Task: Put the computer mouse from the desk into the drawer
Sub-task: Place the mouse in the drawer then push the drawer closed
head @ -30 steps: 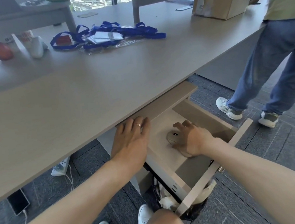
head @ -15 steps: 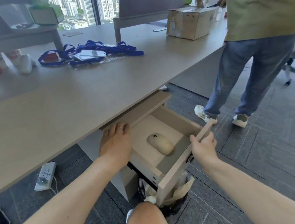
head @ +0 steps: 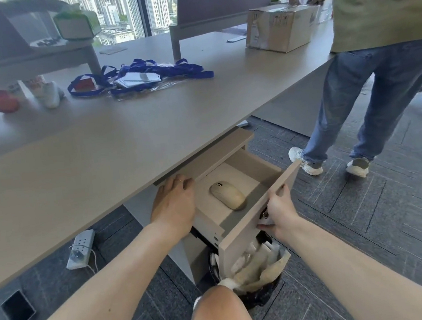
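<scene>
A cream computer mouse (head: 227, 195) lies flat on the floor of the open beige drawer (head: 253, 217), which sticks out from under the desk (head: 98, 151). My right hand (head: 276, 211) grips the drawer's front panel from outside, thumb over its top edge. My left hand (head: 174, 206) rests palm down against the drawer's left side, fingers tucked under the desk edge, holding nothing. Neither hand touches the mouse.
A bin with crumpled paper (head: 253, 268) stands under the drawer front. A person in jeans (head: 380, 88) stands at the right by a cardboard box (head: 279, 27). Blue lanyards (head: 142, 74) and an apple (head: 3, 100) lie on the desk. A power strip (head: 80, 248) and phone (head: 18, 309) lie on the floor.
My right hand let go of the mouse inside the drawer and moved out to grip the drawer's front panel. The mouse stays in the drawer. My left hand stays put.
</scene>
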Demonstrator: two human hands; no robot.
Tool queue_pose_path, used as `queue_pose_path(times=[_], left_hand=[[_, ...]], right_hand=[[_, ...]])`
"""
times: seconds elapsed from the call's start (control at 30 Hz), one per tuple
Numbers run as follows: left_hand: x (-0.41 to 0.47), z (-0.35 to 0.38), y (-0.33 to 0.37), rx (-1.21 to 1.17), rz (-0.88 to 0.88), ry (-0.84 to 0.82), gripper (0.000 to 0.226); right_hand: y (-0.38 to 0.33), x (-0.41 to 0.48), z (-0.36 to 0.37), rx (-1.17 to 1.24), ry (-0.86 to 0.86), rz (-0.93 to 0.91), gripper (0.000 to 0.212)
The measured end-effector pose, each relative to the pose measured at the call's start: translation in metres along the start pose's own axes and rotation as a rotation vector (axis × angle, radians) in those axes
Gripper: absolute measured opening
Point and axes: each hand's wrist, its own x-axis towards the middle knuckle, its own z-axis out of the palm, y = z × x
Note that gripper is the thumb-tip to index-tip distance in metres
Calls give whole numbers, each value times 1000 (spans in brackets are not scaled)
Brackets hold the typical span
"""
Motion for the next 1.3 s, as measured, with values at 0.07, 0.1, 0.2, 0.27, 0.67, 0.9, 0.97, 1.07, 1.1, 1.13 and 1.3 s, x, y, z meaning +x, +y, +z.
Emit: queue_pose_path(times=[0.07, 0.1, 0.2, 0.27, 0.67, 0.9, 0.97, 1.07, 1.1, 1.13, 1.3], left_hand=[[1, 1, -3, -13, 15, 25, 69], [1, 2, -5, -26, 22, 38, 69], [3, 4, -13, -93, 47, 74, 69], [3, 7, -18, -150, 56, 85, 72], [13, 24, -34, -315, 70, 179, 53], [15, 28, -39, -310, 110, 207, 51], [15, 27, -39, -307, 115, 219, 51], [14, 29, -40, -304, 116, 219, 51], [15, 30, -41, -305, 117, 218, 51], [15, 30, -41, -308, 121, 217, 51], [15, 29, -42, -353, 126, 227, 48]], right_hand=[[-1, 4, 11, 6, -13, 8, 49], [-2, 7, 17, 6, -16, 17, 47], [-6, 13, 36, -13, -20, 20, 45], [-9, 19, 50, -7, -26, 5, 48], [-19, 49, 118, 47, -83, -4, 56], [-22, 48, 130, 55, -137, -46, 63], [-21, 49, 130, 50, -144, -56, 63], [-21, 52, 130, 39, -147, -67, 68], [-21, 52, 130, 33, -148, -70, 69], [-20, 53, 130, 29, -151, -73, 70], [-21, 62, 135, 18, -140, -62, 62]])
